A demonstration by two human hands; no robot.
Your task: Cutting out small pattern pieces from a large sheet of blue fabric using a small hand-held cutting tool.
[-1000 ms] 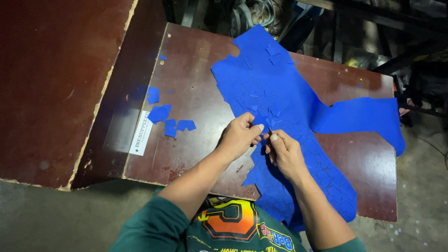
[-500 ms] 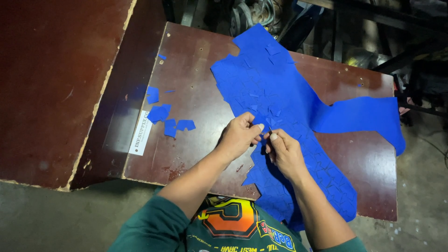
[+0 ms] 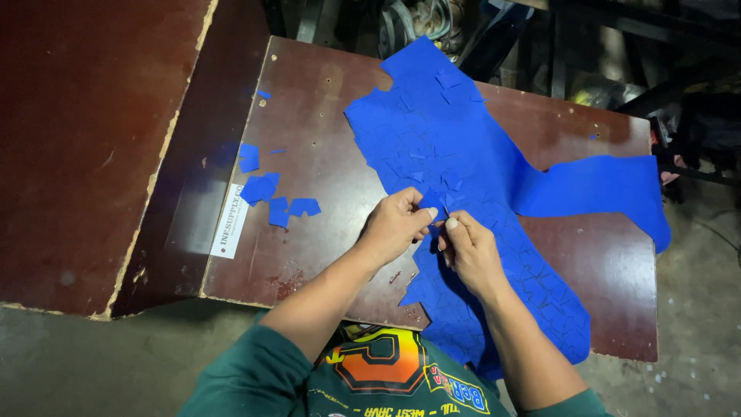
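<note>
Blue sheet (image 3: 463, 154) spread flat across brown table (image 3: 324, 232), scored into small pieces. Sheet edge pinched between left hand (image 3: 394, 224) and right hand (image 3: 471, 251), fingertips closed tight. Piece best peeled slowly along cut line, sheet kept flat; loose blue pieces (image 3: 270, 193) kept well apart at left

A workshop: beyond the pinching hands, dark metal frames (image 3: 617, 46) and coiled cables (image 3: 421, 23) crowd the far edge of a worn, chipped brown board table (image 3: 324, 232). Left of the grip lie cut blue scraps (image 3: 270, 197), below it a dusty concrete floor (image 3: 93, 363).
</note>
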